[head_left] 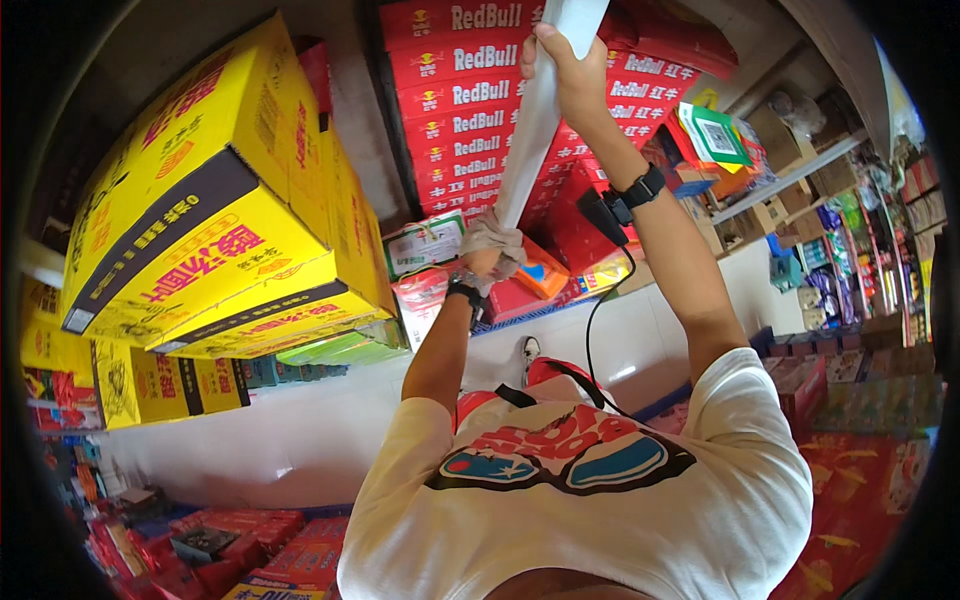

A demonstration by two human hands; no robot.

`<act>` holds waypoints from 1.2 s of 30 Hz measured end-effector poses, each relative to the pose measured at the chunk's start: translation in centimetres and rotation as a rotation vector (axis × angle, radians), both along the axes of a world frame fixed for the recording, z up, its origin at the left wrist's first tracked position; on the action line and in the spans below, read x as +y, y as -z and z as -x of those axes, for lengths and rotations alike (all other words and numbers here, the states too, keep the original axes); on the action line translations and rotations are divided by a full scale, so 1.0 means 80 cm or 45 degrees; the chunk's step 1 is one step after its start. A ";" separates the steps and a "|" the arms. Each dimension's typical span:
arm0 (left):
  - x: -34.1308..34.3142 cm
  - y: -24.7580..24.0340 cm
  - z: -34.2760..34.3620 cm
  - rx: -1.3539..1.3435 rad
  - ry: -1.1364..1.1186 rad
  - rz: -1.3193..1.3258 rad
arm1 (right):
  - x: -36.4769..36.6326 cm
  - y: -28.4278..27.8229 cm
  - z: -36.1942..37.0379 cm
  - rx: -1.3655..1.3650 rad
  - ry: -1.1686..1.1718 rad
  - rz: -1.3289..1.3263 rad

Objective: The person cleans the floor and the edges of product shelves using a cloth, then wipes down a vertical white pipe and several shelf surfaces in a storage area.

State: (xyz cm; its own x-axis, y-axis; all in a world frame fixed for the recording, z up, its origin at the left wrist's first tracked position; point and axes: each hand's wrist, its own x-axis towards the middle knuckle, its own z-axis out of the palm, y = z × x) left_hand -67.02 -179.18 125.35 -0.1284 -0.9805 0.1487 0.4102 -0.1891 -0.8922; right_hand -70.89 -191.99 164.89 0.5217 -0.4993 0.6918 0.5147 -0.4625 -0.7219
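A long white flat bar [530,140] runs slantwise from the top of the view down toward the middle. High up, my right hand [578,75] is closed round the bar, thumb lying along its face. Lower down, my left hand [481,263] grips a crumpled beige cloth [497,240], which is wrapped against the bar's lower part. The cloth hides most of the left fingers. A black watch [643,187] sits on my right wrist, beside a small black device [603,217] with a cable.
Red drink cartons [450,90] are stacked behind the bar. Large yellow cartons [230,210] stand close on the left. Loaded shelves [850,220] line the right side, and red packages [240,540] lie at lower left. Pale floor tiles [300,430] show below.
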 end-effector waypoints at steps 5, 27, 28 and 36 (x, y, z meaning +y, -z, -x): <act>-0.018 0.047 -0.038 2.110 0.827 0.053 | -0.031 0.022 0.016 0.061 0.026 -0.074; -0.018 -0.116 -0.006 3.596 1.180 1.572 | -0.006 -0.015 0.026 -0.246 -0.101 0.044; -0.008 -0.085 0.001 3.540 0.954 1.502 | -0.002 -0.012 0.017 -0.247 -0.152 0.061; -0.092 0.089 0.096 3.512 0.481 1.654 | -0.045 0.011 0.025 -0.169 -0.170 0.132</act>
State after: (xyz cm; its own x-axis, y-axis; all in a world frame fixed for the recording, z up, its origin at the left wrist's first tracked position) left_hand -74.69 -186.51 118.25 0.8423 -0.5305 0.0958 -0.2691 -0.2598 0.9274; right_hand -72.87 -195.60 164.03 0.4795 -0.3545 0.8028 0.6638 -0.4519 -0.5960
